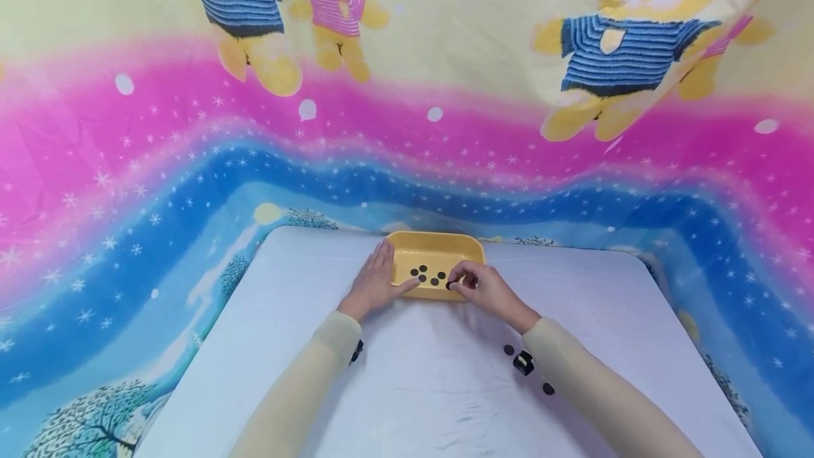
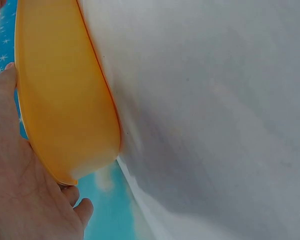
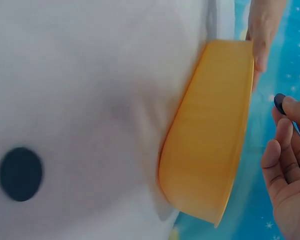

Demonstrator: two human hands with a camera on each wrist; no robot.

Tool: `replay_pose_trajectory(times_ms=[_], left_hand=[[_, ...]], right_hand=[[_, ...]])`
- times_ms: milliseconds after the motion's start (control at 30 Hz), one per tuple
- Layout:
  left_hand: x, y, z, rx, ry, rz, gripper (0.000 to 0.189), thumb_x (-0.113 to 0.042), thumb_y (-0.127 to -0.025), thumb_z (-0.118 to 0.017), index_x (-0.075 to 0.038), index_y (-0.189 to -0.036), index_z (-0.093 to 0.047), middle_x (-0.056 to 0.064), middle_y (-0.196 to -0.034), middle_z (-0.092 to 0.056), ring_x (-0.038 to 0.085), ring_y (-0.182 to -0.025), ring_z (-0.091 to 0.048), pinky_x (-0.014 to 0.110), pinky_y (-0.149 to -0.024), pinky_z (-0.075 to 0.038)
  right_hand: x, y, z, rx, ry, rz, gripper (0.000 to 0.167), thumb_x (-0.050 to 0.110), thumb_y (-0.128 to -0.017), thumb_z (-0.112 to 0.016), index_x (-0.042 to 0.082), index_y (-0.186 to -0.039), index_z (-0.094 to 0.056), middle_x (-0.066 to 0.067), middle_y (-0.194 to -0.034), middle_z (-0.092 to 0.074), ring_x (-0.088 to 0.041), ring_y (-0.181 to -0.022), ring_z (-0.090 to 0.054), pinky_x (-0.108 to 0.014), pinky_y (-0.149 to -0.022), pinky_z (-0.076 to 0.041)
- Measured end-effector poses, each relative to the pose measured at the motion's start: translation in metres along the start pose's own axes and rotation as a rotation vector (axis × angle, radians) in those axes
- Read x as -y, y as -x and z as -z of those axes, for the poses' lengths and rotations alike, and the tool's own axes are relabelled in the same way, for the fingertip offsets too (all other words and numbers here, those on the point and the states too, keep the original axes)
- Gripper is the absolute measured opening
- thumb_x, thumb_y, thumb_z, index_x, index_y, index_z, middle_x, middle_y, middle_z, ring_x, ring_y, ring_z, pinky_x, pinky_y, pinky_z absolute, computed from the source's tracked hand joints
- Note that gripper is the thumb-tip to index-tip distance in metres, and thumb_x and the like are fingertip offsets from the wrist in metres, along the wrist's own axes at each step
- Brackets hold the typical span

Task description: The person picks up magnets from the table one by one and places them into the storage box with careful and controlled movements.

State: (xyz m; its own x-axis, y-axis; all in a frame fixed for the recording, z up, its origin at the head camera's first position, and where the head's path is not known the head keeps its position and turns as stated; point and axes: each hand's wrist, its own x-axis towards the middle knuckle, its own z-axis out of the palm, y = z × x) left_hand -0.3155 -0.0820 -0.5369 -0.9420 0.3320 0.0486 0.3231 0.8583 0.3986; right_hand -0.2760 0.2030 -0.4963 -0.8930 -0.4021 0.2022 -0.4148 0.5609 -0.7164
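A yellow tray (image 1: 439, 240) stands at the back of the white table, with several black discs (image 1: 422, 278) lying inside. My left hand (image 1: 375, 281) rests on its left end, fingers straight along the rim and thumb stretched over the front edge. In the left wrist view, the palm (image 2: 25, 190) lies along the tray's rim. Over the tray's front right corner, my right hand (image 1: 486, 292) pinches one black disc (image 3: 279, 103) between thumb and fingertips. The right wrist view has that disc above rim level, beyond the tray's side wall (image 3: 210, 130).
Two more black discs lie on the table near the right sleeve, one farther back (image 1: 509, 350) and one nearer (image 1: 548, 389). Small black devices sit under both wrists, the right device (image 1: 523, 362) between those discs. A printed cloth (image 1: 394, 133) hangs around the white table (image 1: 407, 387).
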Motion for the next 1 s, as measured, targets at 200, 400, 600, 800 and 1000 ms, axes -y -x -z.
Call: replay_pose_trajectory(times_ms=[200, 400, 600, 800, 1000], left_hand=[[0.0, -0.001, -0.003, 0.002, 0.002, 0.006, 0.114, -0.076, -0.1, -0.053, 0.001, -0.17, -0.006, 0.018, -0.18, -0.001, 0.028, -0.166, 0.004, 0.046, -0.135, -0.007], [0.0, -0.001, -0.001, 0.002, -0.003, 0.002, 0.118, -0.084, -0.098, -0.046, 0.0, -0.171, -0.007, 0.017, -0.18, -0.001, 0.028, -0.167, 0.003, 0.046, -0.135, -0.007], [0.0, -0.001, 0.0, 0.002, 0.008, 0.002, 0.116, -0.081, -0.098, -0.05, 0.0, -0.171, -0.007, 0.017, -0.18, -0.001, 0.028, -0.167, 0.003, 0.045, -0.135, -0.007], [0.001, -0.002, -0.001, 0.001, 0.012, 0.001, 0.115, -0.077, -0.099, -0.053, 0.0, -0.171, -0.007, 0.017, -0.18, 0.0, 0.029, -0.167, 0.002, 0.045, -0.135, -0.007], [0.002, -0.002, -0.002, 0.007, -0.005, -0.001, 0.121, -0.088, -0.096, -0.042, -0.001, -0.171, -0.003, 0.017, -0.18, 0.001, 0.029, -0.167, 0.003, 0.045, -0.135, -0.007]], right_hand=[[-0.007, -0.021, -0.003, -0.026, -0.039, -0.074, 0.008, 0.009, -0.1, -0.078, 0.011, -0.107, -0.074, -0.001, -0.1, -0.073, -0.016, -0.076, -0.063, -0.029, -0.064, -0.054], [-0.012, -0.039, -0.005, -0.04, -0.043, -0.127, 0.005, 0.012, -0.102, -0.076, 0.013, -0.107, -0.073, -0.003, -0.104, -0.073, -0.018, -0.081, -0.063, -0.031, -0.067, -0.054], [-0.019, -0.052, -0.007, -0.048, -0.055, -0.14, 0.005, 0.009, -0.101, -0.076, 0.009, -0.106, -0.073, -0.006, -0.105, -0.075, -0.019, -0.078, -0.062, -0.029, -0.066, -0.053], [-0.028, -0.064, -0.011, -0.045, -0.033, -0.138, 0.006, 0.008, -0.102, -0.075, 0.005, -0.107, -0.073, -0.006, -0.104, -0.075, -0.019, -0.084, -0.065, -0.031, -0.074, -0.056], [-0.033, -0.074, -0.016, -0.053, -0.013, -0.144, 0.005, 0.006, -0.102, -0.074, 0.003, -0.106, -0.074, -0.008, -0.102, -0.075, -0.022, -0.093, -0.068, -0.037, -0.081, -0.058]])
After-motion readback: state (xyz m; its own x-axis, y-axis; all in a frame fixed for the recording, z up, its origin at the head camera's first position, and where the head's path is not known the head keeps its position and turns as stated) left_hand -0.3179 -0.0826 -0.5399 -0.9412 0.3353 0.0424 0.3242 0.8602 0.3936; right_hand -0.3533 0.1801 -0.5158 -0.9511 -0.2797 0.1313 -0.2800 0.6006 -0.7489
